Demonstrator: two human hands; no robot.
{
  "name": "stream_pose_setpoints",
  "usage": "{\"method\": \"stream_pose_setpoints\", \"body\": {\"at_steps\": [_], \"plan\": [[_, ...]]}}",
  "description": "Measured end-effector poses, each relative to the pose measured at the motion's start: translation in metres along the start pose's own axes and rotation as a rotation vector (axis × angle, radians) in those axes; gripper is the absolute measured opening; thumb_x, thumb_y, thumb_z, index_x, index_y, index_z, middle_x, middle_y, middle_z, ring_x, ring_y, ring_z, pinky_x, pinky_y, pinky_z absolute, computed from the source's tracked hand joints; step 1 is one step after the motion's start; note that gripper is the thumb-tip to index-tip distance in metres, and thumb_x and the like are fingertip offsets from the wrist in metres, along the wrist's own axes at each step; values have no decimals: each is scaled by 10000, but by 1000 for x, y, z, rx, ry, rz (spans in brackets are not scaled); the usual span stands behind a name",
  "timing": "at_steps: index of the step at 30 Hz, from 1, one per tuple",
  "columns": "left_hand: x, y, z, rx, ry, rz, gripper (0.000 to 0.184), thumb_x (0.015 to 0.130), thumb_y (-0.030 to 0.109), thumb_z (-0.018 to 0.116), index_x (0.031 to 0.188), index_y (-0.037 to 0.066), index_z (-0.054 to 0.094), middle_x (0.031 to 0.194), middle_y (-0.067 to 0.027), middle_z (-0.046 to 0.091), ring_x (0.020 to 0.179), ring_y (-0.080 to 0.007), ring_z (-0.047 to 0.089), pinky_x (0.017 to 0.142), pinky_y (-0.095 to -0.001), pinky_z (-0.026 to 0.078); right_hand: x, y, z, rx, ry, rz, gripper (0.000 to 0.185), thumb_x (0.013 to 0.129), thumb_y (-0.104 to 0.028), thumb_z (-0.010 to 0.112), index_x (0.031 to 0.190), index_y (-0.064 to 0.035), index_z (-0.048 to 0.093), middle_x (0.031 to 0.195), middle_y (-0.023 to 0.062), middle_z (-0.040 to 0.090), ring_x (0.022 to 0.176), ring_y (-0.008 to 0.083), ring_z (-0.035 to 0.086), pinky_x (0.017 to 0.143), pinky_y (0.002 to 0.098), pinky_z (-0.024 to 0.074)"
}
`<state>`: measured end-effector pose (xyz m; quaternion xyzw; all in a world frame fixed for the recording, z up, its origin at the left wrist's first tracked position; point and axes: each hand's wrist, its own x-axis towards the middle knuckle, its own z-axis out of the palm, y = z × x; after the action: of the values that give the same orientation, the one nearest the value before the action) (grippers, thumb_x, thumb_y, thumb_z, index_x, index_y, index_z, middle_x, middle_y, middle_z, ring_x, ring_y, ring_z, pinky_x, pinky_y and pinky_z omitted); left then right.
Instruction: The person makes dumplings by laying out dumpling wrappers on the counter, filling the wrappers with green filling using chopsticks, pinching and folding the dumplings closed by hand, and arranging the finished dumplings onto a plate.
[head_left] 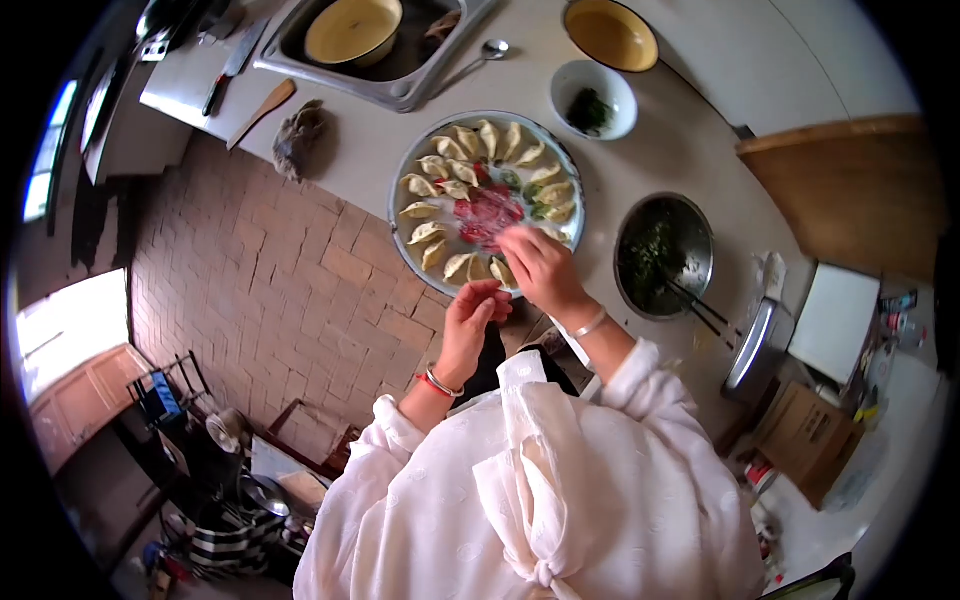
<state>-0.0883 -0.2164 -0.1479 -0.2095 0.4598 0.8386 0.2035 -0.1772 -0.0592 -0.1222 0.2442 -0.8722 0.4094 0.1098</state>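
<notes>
A round enamel tray (pixel 400 240) with a blue rim holds a ring of pleated dumplings (pixel 427 232) around a red and green painted middle. My left hand (pixel 474 318) is at the tray's near rim, just below the nearest dumplings. Its fingers are curled in with the fingertips together; whatever they may pinch is hidden. Over the tray's near right part, my right hand (pixel 540 268) reaches inward, fingers bent and close together, slightly blurred. Its fingertips are near the painted middle, and I cannot make out anything in them.
Right of the tray stands a metal bowl (pixel 626 285) of chopped green filling with chopsticks (pixel 708 312). A white bowl (pixel 622 95) with greens and a yellow bowl (pixel 640 50) sit behind. Left are a sink (pixel 405 92), spoon (pixel 480 62), cloth (pixel 298 140), wooden spatula (pixel 262 112) and knife (pixel 232 68).
</notes>
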Motion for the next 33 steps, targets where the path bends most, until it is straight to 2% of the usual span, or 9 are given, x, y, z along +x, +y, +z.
{"method": "stream_pose_setpoints", "body": {"at_steps": [6, 8, 16, 18, 23, 26, 27, 30, 33], "plan": [[6, 4, 35, 226, -138, 93, 246, 958, 53, 516, 1193, 6, 574, 1061, -95, 663, 890, -167, 636, 809, -298, 516, -161, -37, -102, -60, 161, 290, 173, 810, 25, 667, 973, -33, 655, 877, 76, 642, 766, 268, 655, 664, 355, 546], [8, 1, 56, 298, -193, 87, 259, 964, 61, 515, 1212, 9, 569, 1068, -95, 666, 902, -165, 640, 807, -294, 516, -222, -44, -127, -98, 188, 550, 111, 840, -1, 642, 938, -53, 644, 868, 97, 641, 747, 289, 647, 643, 360, 527], [-27, -41, 160, 531, -445, -39, 257, 968, 61, 510, 1209, -6, 570, 1076, -106, 664, 910, -158, 635, 807, -287, 516, -413, -2, -179, -295, 794, 1129, 113, 854, -86, 664, 950, -27, 651, 825, 135, 645, 705, 287, 631, 624, 380, 497], [-43, -55, 185, 609, -527, -72, 260, 963, 58, 511, 1206, -18, 567, 1081, -115, 661, 911, -160, 631, 815, -294, 516, -424, 20, -200, -407, 761, 1047, 112, 850, -92, 672, 943, -34, 652, 820, 128, 645, 695, 273, 632, 623, 379, 497], [-63, -110, 216, 642, -723, -342, 271, 968, 50, 502, 1223, -28, 543, 1073, -118, 656, 914, -162, 631, 830, -299, 511, -411, 116, -223, -458, 691, 1058, 213, 833, -222, 708, 907, -34, 640, 901, 130, 642, 854, 302, 630, 751, 416, 511], [-70, -128, 223, 701, -781, -400, 264, 983, 48, 479, 1230, -23, 540, 1077, -105, 660, 916, -147, 636, 812, -290, 517, -370, 135, -236, -530, 560, 1296, 287, 799, -296, 729, 903, -43, 642, 958, 138, 636, 963, 330, 607, 813, 441, 506], [-73, -129, 225, 717, -769, -396, 263, 983, 45, 476, 1229, -23, 540, 1077, -102, 662, 917, -146, 637, 808, -290, 519, -369, 148, -233, -531, 488, 1251, 282, 771, -290, 737, 895, -55, 644, 965, 140, 627, 1003, 341, 591, 827, 440, 507], [-77, -128, 222, 709, -686, -382, 260, 984, 58, 482, 1224, -23, 546, 1084, -109, 664, 931, -155, 641, 821, -291, 525, -358, 160, -221, -653, 413, 1227, 246, 773, -258, 710, 883, -49, 642, 953, 139, 645, 936, 339, 619, 807, 448, 512], [-74, -125, 217, 669, -591, -383, 270, 989, 80, 489, 1231, -26, 548, 1117, -140, 653, 955, -190, 645, 848, -306, 529, -350, 140, -234, -227, 474, 1214, 190, 761, -155, 690, 891, -31, 628, 919, 139, 660, 821, 318, 646, 736, 416, 526]]}}
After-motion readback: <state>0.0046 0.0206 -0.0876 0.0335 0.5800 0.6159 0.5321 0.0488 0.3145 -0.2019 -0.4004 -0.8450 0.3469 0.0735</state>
